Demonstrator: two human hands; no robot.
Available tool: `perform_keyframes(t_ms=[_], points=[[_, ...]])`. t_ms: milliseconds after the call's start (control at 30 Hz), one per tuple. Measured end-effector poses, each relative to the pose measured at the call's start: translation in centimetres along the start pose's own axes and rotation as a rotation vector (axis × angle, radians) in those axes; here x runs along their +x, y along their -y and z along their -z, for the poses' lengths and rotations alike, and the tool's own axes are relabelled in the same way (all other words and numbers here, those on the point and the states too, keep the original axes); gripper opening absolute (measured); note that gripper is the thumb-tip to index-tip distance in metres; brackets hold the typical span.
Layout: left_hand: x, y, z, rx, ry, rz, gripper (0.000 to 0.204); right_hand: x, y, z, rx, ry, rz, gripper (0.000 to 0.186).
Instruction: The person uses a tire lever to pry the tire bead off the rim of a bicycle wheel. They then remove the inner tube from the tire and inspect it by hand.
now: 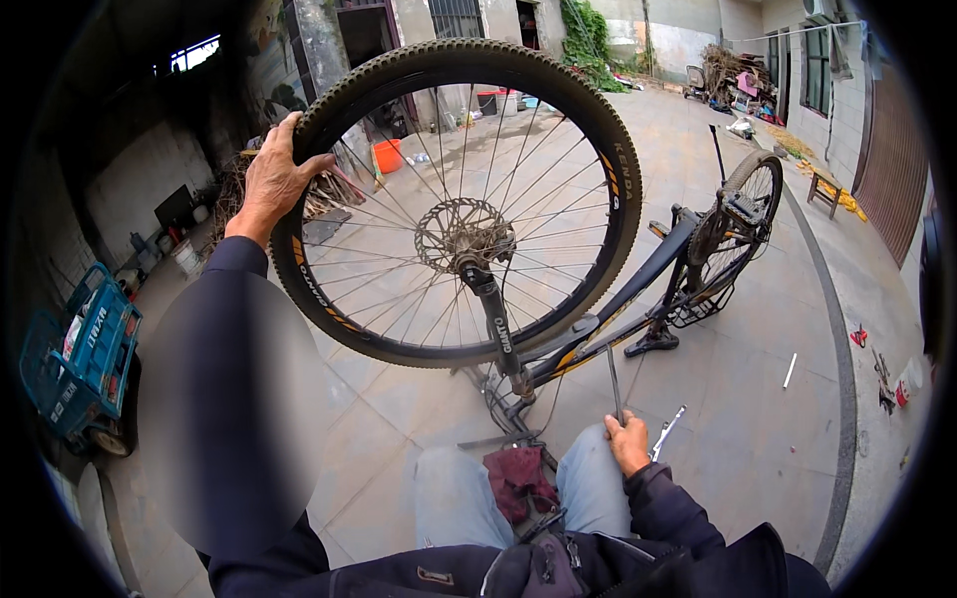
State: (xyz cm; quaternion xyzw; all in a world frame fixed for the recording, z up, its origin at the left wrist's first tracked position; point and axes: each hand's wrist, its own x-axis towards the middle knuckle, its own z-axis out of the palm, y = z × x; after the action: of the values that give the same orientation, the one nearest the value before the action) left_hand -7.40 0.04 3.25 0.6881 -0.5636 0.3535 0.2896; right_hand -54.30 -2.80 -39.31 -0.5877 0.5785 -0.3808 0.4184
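Observation:
An upside-down black bicycle with yellow accents [638, 269] stands before me, its large front wheel [609, 249] raised above the fork [495, 314]. My left hand [276, 174] grips the tire at its upper left, thumb reaching toward the rim. In my right hand [626, 444], low by my right knee, is a dark straight rod [612, 374] pointing upward beside the frame. A silver metal tool [670, 427] sits just right of that hand. Between my legs, a dark red cloth [513, 478] lies at the front end of the bicycle.
A blue cargo tricycle [90, 354] stands at left, an orange bucket [388, 156] and woodpile behind the wheel. At right are a wooden stool [825, 189], a white stick [790, 371], red-handled pliers [859, 337], scattered tools [883, 384] and a white pail [907, 381] along the paving.

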Motion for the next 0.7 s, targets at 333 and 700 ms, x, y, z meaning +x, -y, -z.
perform_keyframes(t_ms=[333,700], points=[[1.2,-2.8,-1.9,0.172,-0.116,-0.026,0.060,-0.2,0.5,0.5,-0.095,-0.022,0.055,0.028],[1.8,-0.6,-3.9,0.064,-0.294,-0.097,0.055,-1.9,-0.3,1.7,-0.250,-0.125,0.218,0.026]])
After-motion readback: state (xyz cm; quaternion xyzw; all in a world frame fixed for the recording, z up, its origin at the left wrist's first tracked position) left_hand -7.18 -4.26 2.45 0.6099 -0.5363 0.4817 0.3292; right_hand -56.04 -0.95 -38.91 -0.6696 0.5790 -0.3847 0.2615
